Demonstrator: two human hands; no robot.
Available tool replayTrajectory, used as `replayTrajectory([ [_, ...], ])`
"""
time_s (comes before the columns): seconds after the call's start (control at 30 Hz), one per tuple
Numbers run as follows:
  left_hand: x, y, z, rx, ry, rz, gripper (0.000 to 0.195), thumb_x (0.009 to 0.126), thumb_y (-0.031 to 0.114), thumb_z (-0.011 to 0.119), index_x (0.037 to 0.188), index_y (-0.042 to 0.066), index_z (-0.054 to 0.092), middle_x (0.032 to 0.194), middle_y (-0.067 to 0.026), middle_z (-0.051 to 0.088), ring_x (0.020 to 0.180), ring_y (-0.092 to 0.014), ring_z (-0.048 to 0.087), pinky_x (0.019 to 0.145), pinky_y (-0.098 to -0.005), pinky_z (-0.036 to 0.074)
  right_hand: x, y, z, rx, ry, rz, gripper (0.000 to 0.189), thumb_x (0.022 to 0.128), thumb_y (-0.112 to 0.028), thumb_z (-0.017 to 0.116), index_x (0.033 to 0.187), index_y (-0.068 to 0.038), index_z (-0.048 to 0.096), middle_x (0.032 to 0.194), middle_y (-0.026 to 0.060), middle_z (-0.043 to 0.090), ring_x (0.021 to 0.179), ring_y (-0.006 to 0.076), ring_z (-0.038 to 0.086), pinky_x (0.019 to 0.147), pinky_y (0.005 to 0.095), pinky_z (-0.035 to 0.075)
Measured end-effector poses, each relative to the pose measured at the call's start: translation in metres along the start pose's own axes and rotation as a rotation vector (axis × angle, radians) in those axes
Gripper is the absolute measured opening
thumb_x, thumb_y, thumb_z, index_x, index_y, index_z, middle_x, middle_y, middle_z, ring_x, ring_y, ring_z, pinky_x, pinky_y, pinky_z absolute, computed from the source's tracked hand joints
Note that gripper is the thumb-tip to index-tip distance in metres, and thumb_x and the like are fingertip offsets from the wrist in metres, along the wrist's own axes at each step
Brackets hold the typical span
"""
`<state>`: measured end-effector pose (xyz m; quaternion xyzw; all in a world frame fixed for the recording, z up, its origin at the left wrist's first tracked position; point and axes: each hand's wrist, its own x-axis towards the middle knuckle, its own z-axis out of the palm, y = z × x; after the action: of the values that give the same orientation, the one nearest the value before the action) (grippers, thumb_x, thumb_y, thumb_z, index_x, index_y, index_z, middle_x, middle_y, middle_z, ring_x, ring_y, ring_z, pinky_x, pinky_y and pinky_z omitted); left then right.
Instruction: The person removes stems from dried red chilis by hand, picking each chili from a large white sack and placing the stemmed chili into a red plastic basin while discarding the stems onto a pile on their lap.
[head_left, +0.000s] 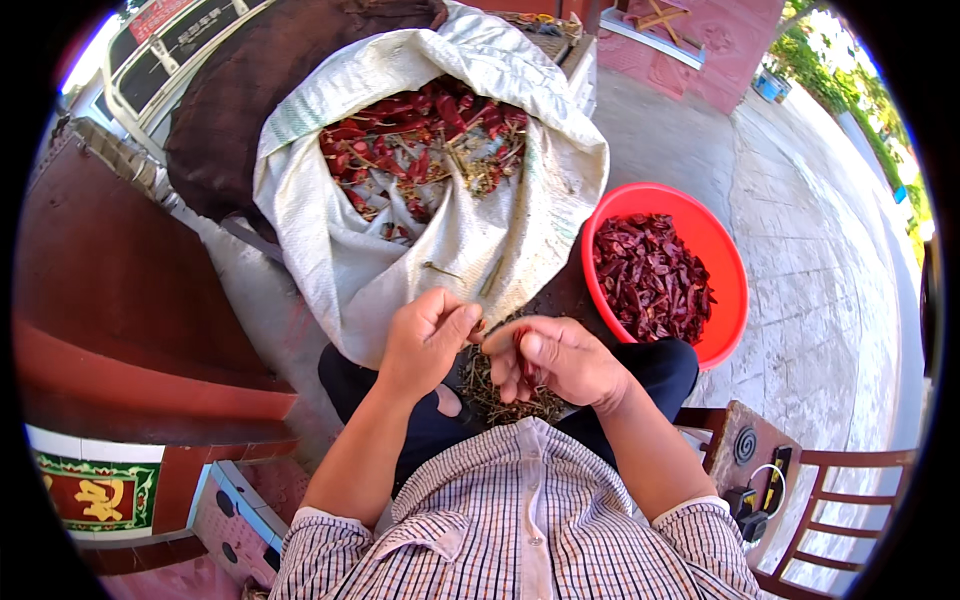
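My right hand (559, 360) is curled around a dried red chili pepper (529, 361), its thumb against the pod. Close beside it, my left hand (431, 337) pinches a small piece, perhaps a chili's stem end, between thumb and finger. Beyond both hands lies a white woven sack (360, 277), rolled open, with dried red chilies (397, 112), bits of stem and seeds inside. A red plastic basin (720, 262) to the right holds many dark red dried chili pods (649, 277). Below my hands, between my knees, is a heap of dry stems (499, 390).
A dark brown cloth-like bundle (225, 135) stands behind the sack at left. At lower right is a small wooden stand (757, 450) bearing a coil and a black device, beside a slatted wooden chair (847, 510). A tiled block (247, 517) stands at lower left.
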<state>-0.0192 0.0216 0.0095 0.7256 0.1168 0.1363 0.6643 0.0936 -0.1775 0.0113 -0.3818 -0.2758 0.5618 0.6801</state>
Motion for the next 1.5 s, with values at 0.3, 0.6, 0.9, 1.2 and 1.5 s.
replayTrajectory([
  [0.3, -0.003, 0.011, 0.008, 0.427, -0.132, 0.132, 0.027, 0.096, 0.016, 0.072, 0.115, -0.003, 0.068, 0.096, -0.0141, 0.073, 0.083, -0.021, 0.072, 0.076, -0.0323, 0.057, -0.029, -0.020, -0.056, 0.067, 0.423, -0.176, 0.045, 0.110, -0.034, 0.046, 0.133, 0.003, 0.057, 0.107, 0.0151, 0.072, 0.089, 0.0261, 0.074, 0.071, 0.0361, 0.058],
  [0.6, 0.048, 0.051, -0.039, 0.573, -0.058, 0.167, 0.027, 0.095, 0.019, 0.072, 0.114, -0.001, 0.070, 0.097, -0.0144, 0.074, 0.085, -0.022, 0.073, 0.075, -0.0339, 0.056, -0.094, -0.055, -0.186, -1.029, 1.451, -0.474, 0.051, 0.100, -0.020, 0.066, 0.142, 0.007, 0.053, 0.125, 0.0167, 0.069, 0.113, 0.0246, 0.066, 0.102, 0.0354, 0.049],
  [0.9, 0.208, 0.042, -0.077, 0.769, 0.153, 0.057, 0.048, 0.093, 0.033, 0.074, 0.124, -0.004, 0.068, 0.117, -0.0188, 0.074, 0.111, -0.027, 0.071, 0.096, -0.0379, 0.054, -0.044, -0.009, -0.195, -0.657, 1.009, -0.162, 0.048, 0.097, -0.021, 0.071, 0.134, 0.007, 0.060, 0.121, 0.0163, 0.071, 0.112, 0.0232, 0.068, 0.098, 0.0350, 0.052],
  [1.2, 0.323, 0.051, -0.040, 0.259, 0.300, -0.281, 0.077, 0.093, 0.061, 0.066, 0.134, -0.004, 0.059, 0.120, -0.0142, 0.068, 0.101, -0.021, 0.067, 0.085, -0.0363, 0.050, 0.063, -0.033, -0.283, -1.436, 1.318, -0.332, 0.066, 0.086, -0.029, 0.080, 0.138, 0.002, 0.056, 0.121, 0.0222, 0.070, 0.111, 0.0371, 0.068, 0.099, 0.0427, 0.052],
  [1.5, 0.333, 0.137, -0.038, 0.162, 0.340, 0.088, 0.063, 0.104, 0.044, 0.058, 0.132, -0.013, 0.050, 0.101, -0.0161, 0.073, 0.081, -0.016, 0.066, 0.083, -0.0329, 0.051, 0.124, -0.135, -0.261, -0.417, 0.957, -0.484, 0.030, 0.106, -0.025, 0.057, 0.111, 0.002, 0.070, 0.086, 0.0001, 0.069, 0.075, 0.0103, 0.060, 0.067, 0.0295, 0.051],
])
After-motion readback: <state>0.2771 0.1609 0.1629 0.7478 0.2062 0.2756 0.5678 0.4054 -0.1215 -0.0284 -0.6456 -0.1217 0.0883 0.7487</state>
